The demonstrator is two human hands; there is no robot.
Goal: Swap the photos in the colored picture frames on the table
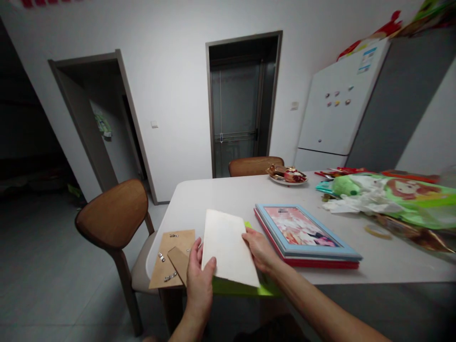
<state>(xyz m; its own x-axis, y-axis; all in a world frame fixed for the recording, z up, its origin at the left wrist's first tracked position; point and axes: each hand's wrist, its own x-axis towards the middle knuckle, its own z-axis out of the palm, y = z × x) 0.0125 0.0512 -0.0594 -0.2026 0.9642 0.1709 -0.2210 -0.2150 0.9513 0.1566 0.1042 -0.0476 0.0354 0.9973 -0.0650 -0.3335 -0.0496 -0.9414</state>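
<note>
A blank white sheet of stiff-looking paper or card (230,247) is held up over the table's front edge. My left hand (200,270) grips its left side, thumb on the face. On the right side, my right hand (259,249) pinches the opposite edge. Beneath the sheet a bright green item (245,287) shows partly, mostly hidden. To the left lies a brown frame backboard (170,256) with metal clips and a stand leg. Right of my hands, a light blue picture frame (306,228) with a pink picture rests on a red one (320,262).
A plate of wrapped items (287,175) stands at the table's back. Tissues (366,197), a green bag (423,194) and a tape roll (377,232) lie on the right. Wooden chairs stand at the left (114,213) and behind the table (255,166).
</note>
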